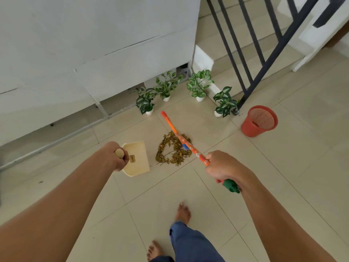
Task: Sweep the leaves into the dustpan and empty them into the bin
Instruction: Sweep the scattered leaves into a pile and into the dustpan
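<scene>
At the left, the left hand (118, 157) is clenched round the rounded end of the dustpan (136, 158) handle. The one cream dustpan sits on the floor (170, 188), its open edge facing the leaves (173, 150) just beside it. It looks like light, stiff plastic, so the handle is the right place to hold it, and it should be pressed flat or the leaves will slide under the lip.

The leaves lie in one loose pile of dry, brownish bits, too many to count. They look feather-light and brittle, apt to scatter under a hard stroke, so short gentle sweeps would suit.

The right hand (223, 167) is wrapped tight round the single orange broom (186, 143), which crosses over the pile; its head is not clearly visible.

Behind stand four small potted plants (199, 85). One red bin (259, 121) stands empty-looking at the right, well apart from the pile.
</scene>
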The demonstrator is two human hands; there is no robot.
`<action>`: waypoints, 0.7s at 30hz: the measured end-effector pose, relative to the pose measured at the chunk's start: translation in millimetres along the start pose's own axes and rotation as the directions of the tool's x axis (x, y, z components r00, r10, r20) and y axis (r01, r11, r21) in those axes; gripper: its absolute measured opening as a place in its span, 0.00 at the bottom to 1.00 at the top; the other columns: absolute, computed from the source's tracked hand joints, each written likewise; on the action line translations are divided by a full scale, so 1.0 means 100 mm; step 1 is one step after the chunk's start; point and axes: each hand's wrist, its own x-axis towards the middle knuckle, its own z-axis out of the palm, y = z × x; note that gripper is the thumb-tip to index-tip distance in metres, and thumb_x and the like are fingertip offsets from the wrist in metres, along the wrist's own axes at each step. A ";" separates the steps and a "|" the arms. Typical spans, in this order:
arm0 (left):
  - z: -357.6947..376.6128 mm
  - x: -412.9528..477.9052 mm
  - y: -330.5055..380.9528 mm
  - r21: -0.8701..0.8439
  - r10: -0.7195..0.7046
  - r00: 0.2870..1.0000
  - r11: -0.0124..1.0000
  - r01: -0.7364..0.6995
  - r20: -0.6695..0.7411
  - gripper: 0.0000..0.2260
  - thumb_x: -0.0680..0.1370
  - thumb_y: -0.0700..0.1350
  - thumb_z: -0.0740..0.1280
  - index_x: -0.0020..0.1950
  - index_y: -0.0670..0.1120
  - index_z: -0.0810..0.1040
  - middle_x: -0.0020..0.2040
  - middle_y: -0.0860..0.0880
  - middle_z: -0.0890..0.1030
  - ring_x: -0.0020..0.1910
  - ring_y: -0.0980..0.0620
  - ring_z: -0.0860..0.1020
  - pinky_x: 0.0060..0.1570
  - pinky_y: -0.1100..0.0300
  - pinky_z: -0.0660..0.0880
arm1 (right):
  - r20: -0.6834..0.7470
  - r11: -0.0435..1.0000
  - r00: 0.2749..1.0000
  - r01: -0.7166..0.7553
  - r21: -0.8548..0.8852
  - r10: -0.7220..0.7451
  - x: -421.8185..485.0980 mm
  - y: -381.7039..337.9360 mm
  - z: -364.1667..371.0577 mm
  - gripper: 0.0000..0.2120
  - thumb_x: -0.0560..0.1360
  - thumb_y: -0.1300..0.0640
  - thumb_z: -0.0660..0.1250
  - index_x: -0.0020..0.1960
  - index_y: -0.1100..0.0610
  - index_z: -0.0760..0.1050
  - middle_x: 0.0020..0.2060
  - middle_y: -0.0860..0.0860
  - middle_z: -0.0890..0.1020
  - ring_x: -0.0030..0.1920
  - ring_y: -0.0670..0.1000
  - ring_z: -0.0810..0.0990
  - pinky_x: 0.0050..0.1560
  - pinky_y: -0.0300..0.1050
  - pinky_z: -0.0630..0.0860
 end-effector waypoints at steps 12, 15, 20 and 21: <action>-1.53 0.03 -0.22 -0.083 0.030 0.996 0.996 -0.036 -0.083 0.08 0.77 0.32 0.58 0.53 0.42 0.71 0.40 0.46 0.71 0.27 0.55 0.69 0.17 0.70 0.66 | 0.298 0.971 0.953 -0.014 0.237 -0.059 0.14 -0.51 1.19 0.14 0.79 0.61 0.62 0.63 0.66 0.74 0.35 0.53 0.77 0.25 0.45 0.73 0.21 0.35 0.69; -1.69 0.03 -0.28 -0.103 0.029 0.994 0.994 -0.040 -0.102 0.09 0.78 0.33 0.59 0.56 0.41 0.71 0.43 0.45 0.72 0.29 0.55 0.70 0.18 0.68 0.68 | 0.287 0.977 0.958 -0.055 0.207 -0.006 0.15 -0.40 1.17 0.08 0.80 0.62 0.62 0.57 0.64 0.74 0.34 0.53 0.77 0.22 0.44 0.73 0.21 0.35 0.69; -1.77 -0.03 -0.35 -0.154 0.010 0.994 0.988 -0.026 -0.107 0.09 0.77 0.34 0.62 0.56 0.41 0.72 0.48 0.45 0.73 0.30 0.54 0.71 0.24 0.65 0.71 | 0.168 0.995 0.985 -0.048 0.087 0.033 0.12 -0.20 1.04 0.14 0.75 0.62 0.63 0.55 0.69 0.79 0.37 0.59 0.80 0.35 0.55 0.78 0.37 0.47 0.74; -1.76 -0.05 -0.36 -0.165 0.003 0.995 0.986 -0.020 -0.102 0.09 0.77 0.34 0.62 0.55 0.42 0.72 0.48 0.45 0.73 0.31 0.54 0.71 0.24 0.65 0.71 | 0.157 0.997 0.987 -0.040 0.071 0.029 0.10 -0.16 1.00 0.15 0.74 0.62 0.63 0.56 0.69 0.79 0.37 0.60 0.80 0.37 0.57 0.77 0.39 0.49 0.74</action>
